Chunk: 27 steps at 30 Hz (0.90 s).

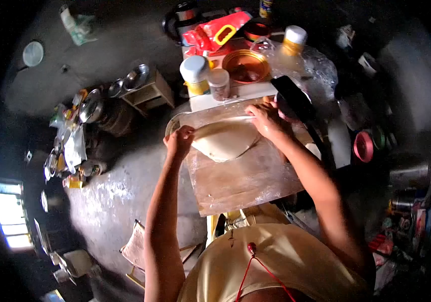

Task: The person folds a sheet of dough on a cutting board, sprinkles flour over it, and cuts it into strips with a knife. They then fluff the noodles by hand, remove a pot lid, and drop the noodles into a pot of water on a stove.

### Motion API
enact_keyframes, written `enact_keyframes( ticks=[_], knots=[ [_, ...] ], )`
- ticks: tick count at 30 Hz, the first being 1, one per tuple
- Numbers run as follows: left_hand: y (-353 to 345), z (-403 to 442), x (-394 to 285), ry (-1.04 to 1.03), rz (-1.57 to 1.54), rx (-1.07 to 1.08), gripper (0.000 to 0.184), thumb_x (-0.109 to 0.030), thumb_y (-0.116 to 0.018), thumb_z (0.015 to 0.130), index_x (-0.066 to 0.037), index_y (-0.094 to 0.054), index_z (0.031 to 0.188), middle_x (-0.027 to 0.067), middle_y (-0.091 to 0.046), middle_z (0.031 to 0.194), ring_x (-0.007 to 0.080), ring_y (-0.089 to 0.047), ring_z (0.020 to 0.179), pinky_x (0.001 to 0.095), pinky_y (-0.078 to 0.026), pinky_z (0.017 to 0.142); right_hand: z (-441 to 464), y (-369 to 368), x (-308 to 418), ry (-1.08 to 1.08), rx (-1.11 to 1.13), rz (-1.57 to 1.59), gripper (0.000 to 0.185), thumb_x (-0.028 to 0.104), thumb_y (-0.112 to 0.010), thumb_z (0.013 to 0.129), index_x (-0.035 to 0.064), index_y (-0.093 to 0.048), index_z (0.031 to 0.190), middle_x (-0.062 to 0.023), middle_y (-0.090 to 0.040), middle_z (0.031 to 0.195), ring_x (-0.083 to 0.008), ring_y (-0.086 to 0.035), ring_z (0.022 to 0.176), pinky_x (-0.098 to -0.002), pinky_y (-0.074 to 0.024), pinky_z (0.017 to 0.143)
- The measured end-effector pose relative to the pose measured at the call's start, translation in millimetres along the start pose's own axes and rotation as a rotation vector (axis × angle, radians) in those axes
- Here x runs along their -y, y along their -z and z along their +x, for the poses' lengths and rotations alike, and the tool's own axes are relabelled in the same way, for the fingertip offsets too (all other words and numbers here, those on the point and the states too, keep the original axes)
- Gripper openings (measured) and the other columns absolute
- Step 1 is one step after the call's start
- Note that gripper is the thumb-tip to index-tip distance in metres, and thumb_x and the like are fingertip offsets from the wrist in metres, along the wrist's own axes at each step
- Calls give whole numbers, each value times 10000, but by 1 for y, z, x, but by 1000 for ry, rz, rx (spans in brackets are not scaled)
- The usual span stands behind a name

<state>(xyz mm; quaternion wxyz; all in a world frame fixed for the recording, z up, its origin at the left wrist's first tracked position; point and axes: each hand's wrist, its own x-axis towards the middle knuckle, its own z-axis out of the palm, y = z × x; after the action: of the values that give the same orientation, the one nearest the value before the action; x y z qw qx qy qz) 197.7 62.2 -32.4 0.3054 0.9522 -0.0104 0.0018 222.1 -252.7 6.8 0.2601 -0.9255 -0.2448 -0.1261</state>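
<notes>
Head view: we find a flat sheet of pale dough point(225, 141) directly in front of us, between our two hands, over the upper part of a flour-marked board point(245, 183). Its long axis runs left to right, rising slightly toward the right. The straighter edge faces away from us; the rounded edge faces our body. Neither hand is nearer: both are in contact with the sheet, at opposite ends of that far edge.

Our left hand point(178, 143) has its fingers curled and pinches the left end. Our right hand point(269, 120), placed slightly farther out, has bent fingers pinching the upper right end; its thumb contact is partly hidden. We cannot confirm how much of the sheet is raised off the board.

Beyond the board, we note a white-lidded jar point(194, 75), a small clear container point(219, 86), an orange bowl point(267, 66) and a red packet point(203, 36). A black phone point(293, 96) stands just beside our right hand, at an angle.

The room is dim. We record a grey floor point(109, 201), a bright window point(11, 214) at far left, a low shelf point(159, 93) with steel bowls, and a pink basin point(363, 146) at right.
</notes>
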Motion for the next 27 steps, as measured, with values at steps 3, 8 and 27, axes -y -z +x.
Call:
enact_keyframes(
  ticks=[3, 8, 27],
  knots=[
    [4, -1, -3, 54, 40, -125, 360, -187, -672, 715, -194, -596, 1066, -9, -645, 941, 138, -569, 925, 395, -276, 883, -9, 25, 18, -25, -153, 49, 271, 40, -672, 692, 72, -553, 934, -60, -579, 919, -249, -529, 931, -331, -414, 724],
    [16, -40, -36, -21, -48, -140, 432, -145, -691, 697, -152, -568, 1110, 6, -627, 871, 152, -588, 858, 356, -311, 868, -126, 90, 40, -511, -141, 487, 264, 121, -648, 813, 45, -545, 1044, -34, -605, 871, -70, -530, 719, -215, -436, 643],
    [-47, -158, -147, -238, -200, 209, 318, -94, -635, 763, -156, -603, 1073, 29, -636, 986, 180, -579, 961, 345, -358, 877, -248, 35, -59, -966, -390, 535, 430, 198, -694, 752, 21, -433, 1045, -97, -533, 905, -203, -511, 816, -344, -432, 718]
  ],
)
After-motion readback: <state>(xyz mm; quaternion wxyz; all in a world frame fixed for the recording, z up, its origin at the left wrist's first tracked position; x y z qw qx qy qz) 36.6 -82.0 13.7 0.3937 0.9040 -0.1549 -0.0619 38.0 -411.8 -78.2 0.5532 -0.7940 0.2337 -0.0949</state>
